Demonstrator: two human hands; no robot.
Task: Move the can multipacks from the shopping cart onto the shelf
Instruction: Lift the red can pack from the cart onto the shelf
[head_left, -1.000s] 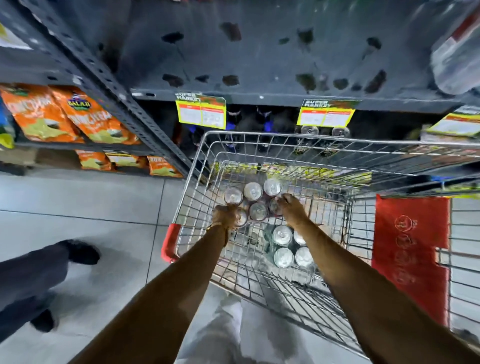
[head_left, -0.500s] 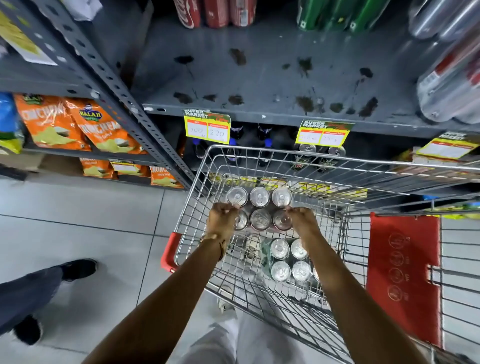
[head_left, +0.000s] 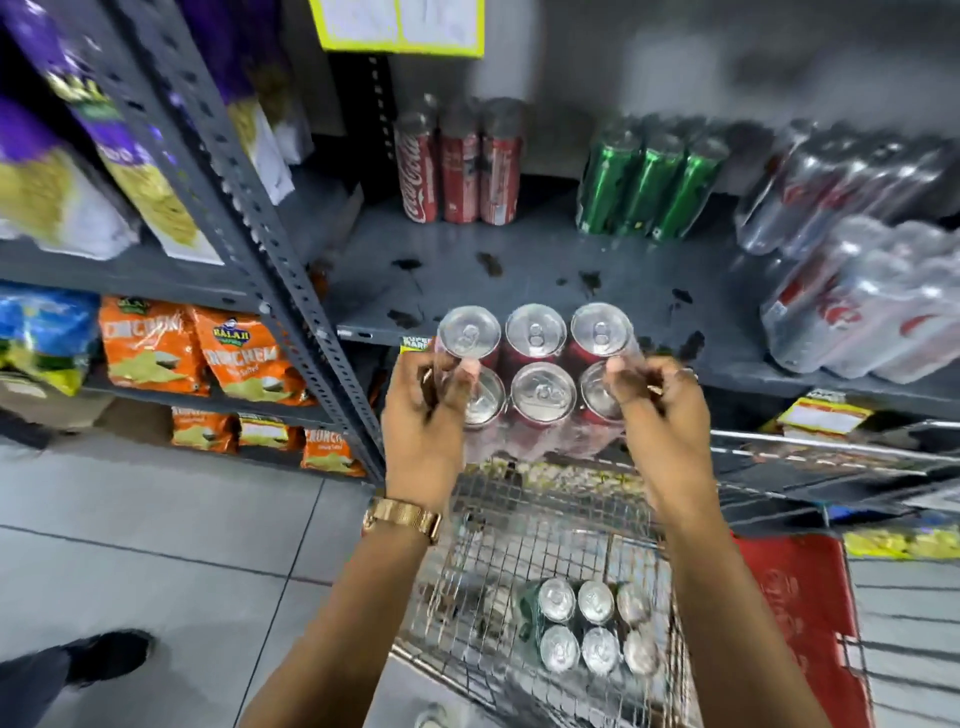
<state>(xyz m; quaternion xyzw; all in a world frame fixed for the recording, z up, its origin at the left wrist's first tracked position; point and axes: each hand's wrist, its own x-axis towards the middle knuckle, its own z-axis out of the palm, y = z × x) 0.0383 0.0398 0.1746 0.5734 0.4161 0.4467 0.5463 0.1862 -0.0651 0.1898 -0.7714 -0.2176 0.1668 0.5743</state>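
Both forearms reach forward side by side, well apart, wrists bent slightly upward. The left hand (head_left: 423, 415) and right hand (head_left: 662, 410) are raised level with each other, palms turned inward and fingers curled in a clamping grip. A gold watch (head_left: 402, 517) circles the left wrist.

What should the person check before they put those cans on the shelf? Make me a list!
1. Both hands holding the six-pack: ok. The left hand and right hand grip opposite ends of the red can multipack.
2. Pack level: ok, the tops face up.
3. Bare spot on the shelf: ok, open space straight ahead, in front of the red cans and green cans.
4. Pack high enough to clear the shelf edge: cannot tell.
5. More left to move: ok, another multipack waits in the shopping cart.
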